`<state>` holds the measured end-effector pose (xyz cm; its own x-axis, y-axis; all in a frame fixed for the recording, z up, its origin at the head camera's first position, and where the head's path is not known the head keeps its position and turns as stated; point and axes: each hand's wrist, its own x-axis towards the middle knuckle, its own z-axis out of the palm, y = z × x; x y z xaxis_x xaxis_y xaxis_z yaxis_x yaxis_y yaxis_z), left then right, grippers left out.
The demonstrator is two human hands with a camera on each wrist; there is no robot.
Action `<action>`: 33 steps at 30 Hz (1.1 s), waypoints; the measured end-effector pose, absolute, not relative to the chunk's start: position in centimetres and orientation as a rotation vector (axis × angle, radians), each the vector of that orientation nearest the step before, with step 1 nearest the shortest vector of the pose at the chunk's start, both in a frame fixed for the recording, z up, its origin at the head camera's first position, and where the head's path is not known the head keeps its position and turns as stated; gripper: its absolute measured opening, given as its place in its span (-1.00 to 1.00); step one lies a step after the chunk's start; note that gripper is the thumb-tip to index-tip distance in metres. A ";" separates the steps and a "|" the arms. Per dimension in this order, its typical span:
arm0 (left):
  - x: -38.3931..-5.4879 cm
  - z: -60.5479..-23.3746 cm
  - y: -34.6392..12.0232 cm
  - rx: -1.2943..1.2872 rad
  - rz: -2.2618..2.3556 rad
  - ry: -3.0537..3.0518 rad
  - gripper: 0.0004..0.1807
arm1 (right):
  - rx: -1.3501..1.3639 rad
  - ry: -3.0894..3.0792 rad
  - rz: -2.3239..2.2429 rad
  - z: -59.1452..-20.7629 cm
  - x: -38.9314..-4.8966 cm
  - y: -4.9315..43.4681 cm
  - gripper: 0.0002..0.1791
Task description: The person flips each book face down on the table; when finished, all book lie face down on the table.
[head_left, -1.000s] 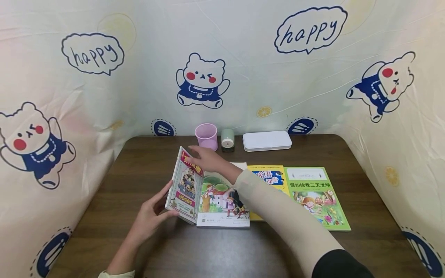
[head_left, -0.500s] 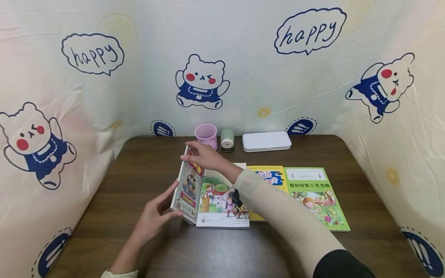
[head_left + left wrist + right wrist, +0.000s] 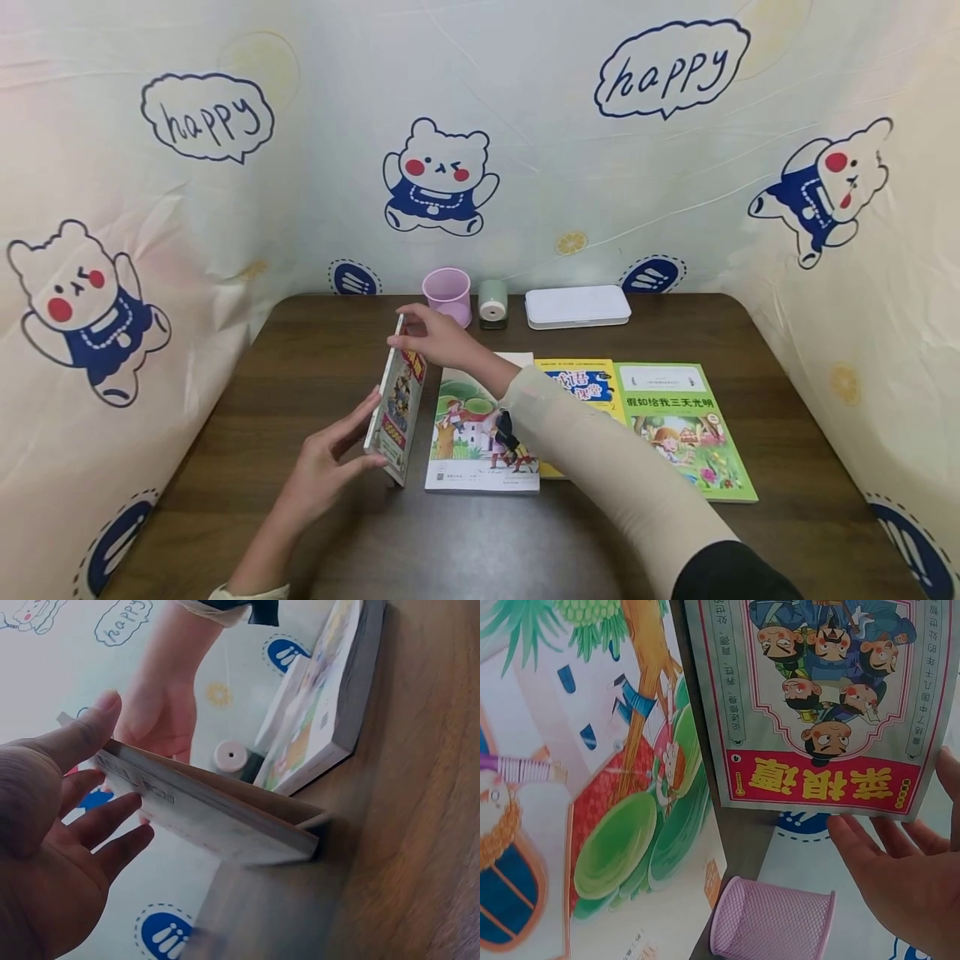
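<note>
A thin book [image 3: 397, 408] with a red-and-yellow title band stands on edge, leaning left, at the left of the row of books. My left hand [image 3: 326, 467] grips its near left edge, thumb on one side and fingers on the other. At the book's far upper corner, my right hand [image 3: 442, 337] pinches the edge between thumb and fingers. The right wrist view shows the illustrated cover [image 3: 817, 697] with the fingers at its title end. In the left wrist view the book's lower edge [image 3: 315, 836] is close over the table, its boards slightly apart.
A white illustrated book [image 3: 483, 450] lies right of the held one, then a yellow book [image 3: 581, 367] partly under my right sleeve, and a green book [image 3: 690, 433]. Behind them stand a pink mesh cup [image 3: 447, 292], a green pencil sharpener [image 3: 492, 302] and a white case [image 3: 577, 307].
The held book has swung more upright, and a strip of table now shows between it and the white book. My right hand has closed from lying over its top onto the upper corner.
</note>
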<state>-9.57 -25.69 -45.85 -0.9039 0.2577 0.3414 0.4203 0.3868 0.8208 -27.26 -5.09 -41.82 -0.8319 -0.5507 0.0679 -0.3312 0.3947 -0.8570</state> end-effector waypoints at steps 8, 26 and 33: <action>-9.3 -44.4 -26.0 -0.672 -1.342 -2.506 -0.10 | -0.792 2.272 -1.536 -41.8 -27.6 -5.4 -0.32; -10.1 -46.1 -24.6 -0.591 -1.315 -2.620 -0.03 | -0.741 2.106 -1.651 -43.0 -28.1 -3.7 -0.36; -9.9 -47.1 -23.9 -0.462 -1.394 -2.753 -0.04 | -0.760 2.122 -1.656 -43.6 -27.7 -2.6 -0.35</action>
